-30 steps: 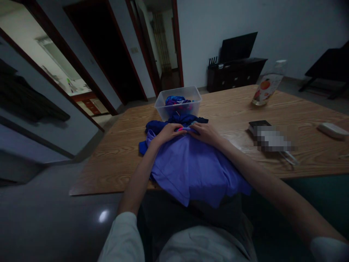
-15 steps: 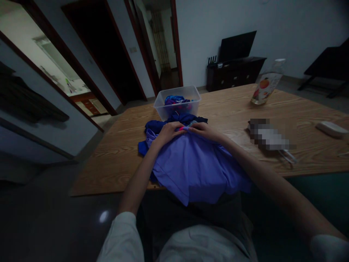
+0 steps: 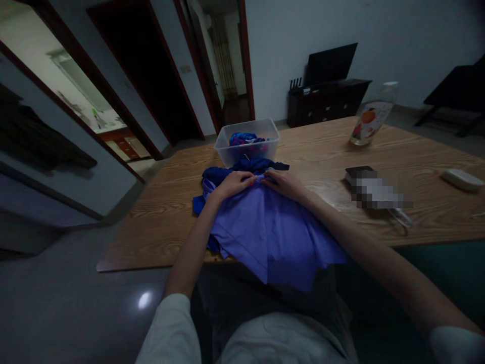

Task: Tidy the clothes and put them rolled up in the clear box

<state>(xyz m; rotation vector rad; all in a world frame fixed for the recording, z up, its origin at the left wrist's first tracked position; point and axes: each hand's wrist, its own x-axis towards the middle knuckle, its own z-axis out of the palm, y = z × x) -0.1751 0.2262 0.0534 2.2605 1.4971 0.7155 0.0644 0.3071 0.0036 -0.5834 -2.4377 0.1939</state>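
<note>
A light purple garment (image 3: pixel 271 235) lies on the wooden table (image 3: pixel 326 146) and hangs over its near edge. My left hand (image 3: pixel 232 184) and my right hand (image 3: pixel 284 183) meet at the garment's far edge, fingers pinched on the cloth. A small pink thing shows between the fingertips; I cannot tell what it is. A darker blue garment (image 3: pixel 227 172) lies bunched just beyond my hands. Behind it stands a clear plastic box (image 3: pixel 248 141) with coloured cloth inside.
A plastic bottle (image 3: pixel 369 121) with a fruit label stands at the far right of the table. A dark flat object (image 3: pixel 359 174) and a white device (image 3: pixel 460 179) lie to the right. Open doorways are at the left, a dark TV cabinet (image 3: pixel 326 101) at the back wall.
The purple garment's hanging front has shifted and folded into a sharper crease. The pink thing at my fingertips is less visible. My hands stay at the same spot.
</note>
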